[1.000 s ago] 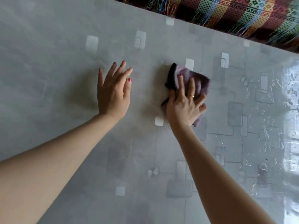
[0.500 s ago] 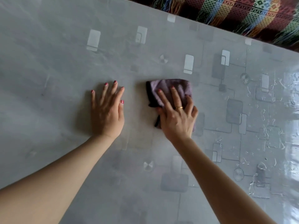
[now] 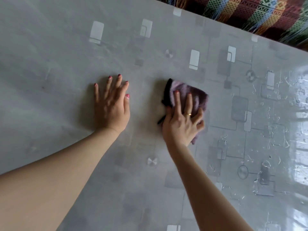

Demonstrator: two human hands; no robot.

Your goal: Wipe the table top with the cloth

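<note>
A purple cloth (image 3: pixel 198 95) with a black edge lies bunched on the grey patterned table top (image 3: pixel 66 47), near the middle of the view. My right hand (image 3: pixel 182 122) presses down on the cloth, fingers spread over it and partly curled around its near side. My left hand (image 3: pixel 110 105) rests flat on the table to the left of the cloth, palm down, fingers apart, holding nothing. A gap of bare table separates the two hands.
The table's right part (image 3: pixel 275 130) is glossy, with wet streaks and droplets. Beyond the far edge, at the top right, lies a colourful woven rug (image 3: pixel 250 10) with fringes.
My right hand has slid the cloth slightly rightward across the table and turned it. My left hand stays flat in about the same spot.
</note>
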